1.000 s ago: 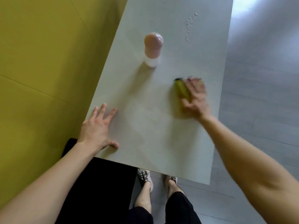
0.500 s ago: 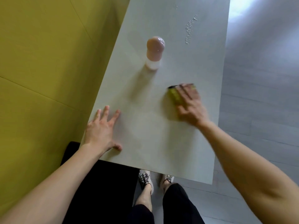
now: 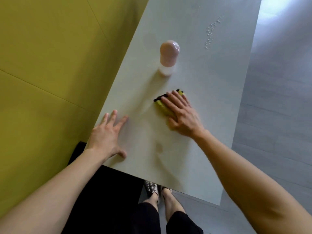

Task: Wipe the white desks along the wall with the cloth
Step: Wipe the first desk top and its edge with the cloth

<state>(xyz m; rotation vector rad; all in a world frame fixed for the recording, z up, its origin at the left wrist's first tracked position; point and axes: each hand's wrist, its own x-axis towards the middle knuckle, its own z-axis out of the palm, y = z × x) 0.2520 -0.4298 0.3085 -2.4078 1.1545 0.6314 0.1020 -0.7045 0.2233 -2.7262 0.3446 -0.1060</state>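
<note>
Right hand (image 3: pixel 181 115) pressed flat, fingers spread, on the yellow black-edged cloth (image 3: pixel 162 105) atop the white desk (image 3: pixel 194 149), while the left hand (image 3: pixel 108 135) lay splayed beside.

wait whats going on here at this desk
A person is wiping a white desk beside a yellow wall. The right hand presses flat on a yellow cloth near the desk's middle; the left hand rests flat on the desk by the wall side. A pink-topped bottle stands just beyond the cloth, and droplets farther along are not yet wiped.
</note>
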